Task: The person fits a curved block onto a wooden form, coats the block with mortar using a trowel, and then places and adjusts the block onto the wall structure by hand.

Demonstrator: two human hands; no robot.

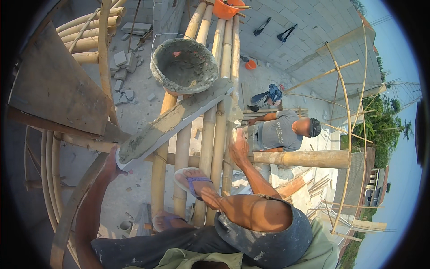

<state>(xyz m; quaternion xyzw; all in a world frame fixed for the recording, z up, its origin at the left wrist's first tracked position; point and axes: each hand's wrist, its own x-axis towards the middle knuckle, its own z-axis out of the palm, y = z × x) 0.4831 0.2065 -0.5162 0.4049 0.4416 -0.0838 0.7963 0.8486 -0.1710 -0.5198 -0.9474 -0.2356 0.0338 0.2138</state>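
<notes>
A long pale slab (168,127) lies slantwise before me, its upper face coated in wet grey mortar. My left hand (112,165) is closed on the slab's near left end, with the fingers partly hidden behind it. In my right hand (239,144) is a trowel (233,110), its mortar-smeared blade close to the slab's far right end. I cannot tell whether blade and slab touch. Just beyond the slab, a mortar-crusted bucket (184,66) with a wire handle rests on the bamboo poles and holds more grey mortar.
My sandalled feet stand on bamboo poles (182,161) high above the floor. A thick bamboo pole (304,158) juts out rightward. Below stands a person (282,130) in a grey shirt. An orange bucket (225,10) sits at the far end; a wooden board (58,85) is at left.
</notes>
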